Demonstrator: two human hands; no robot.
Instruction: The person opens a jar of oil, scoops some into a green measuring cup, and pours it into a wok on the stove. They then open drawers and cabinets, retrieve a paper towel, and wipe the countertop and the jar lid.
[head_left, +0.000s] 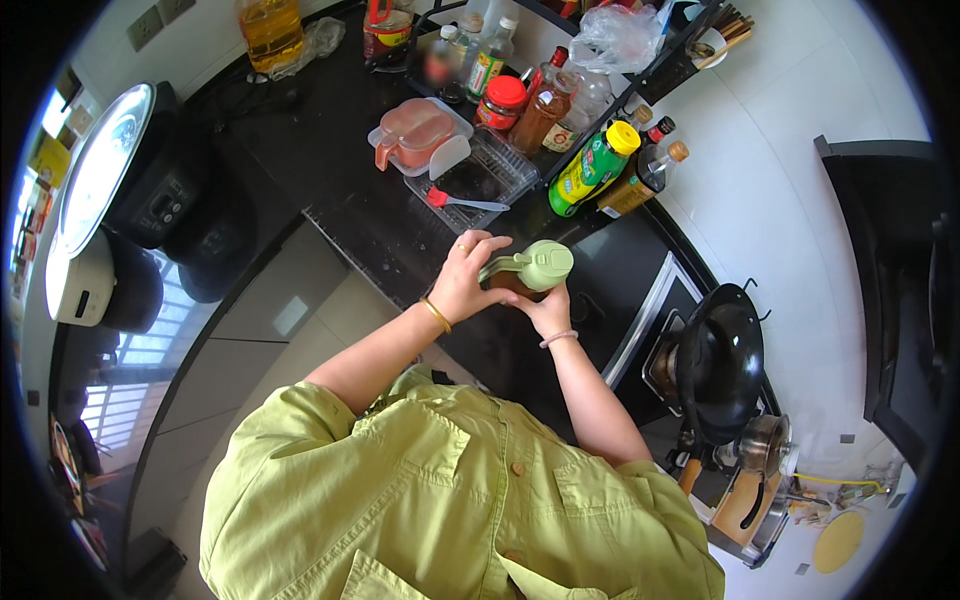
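Note:
Both hands are at a condiment pot with a light green lid and handle (546, 264), above the black countertop. My left hand (466, 281) is at the handle side, its thumb against the pot's lower body and its index finger extended over the handle. Around the pot's near side curls my right hand (549, 309), partly hidden by the lid. Dark brown contents show below the lid. Beyond the hands, a silicone brush with a red head (469, 201) rests on a clear plastic tray (517, 169).
A lidded reddish container (417, 133) stands behind the brush. Farther right are a red-capped jar (501, 103), a green bottle with a yellow cap (596, 169) and several sauce bottles. A black wok (721, 364) sits on the stove at right. A rice cooker (154, 195) stands at left.

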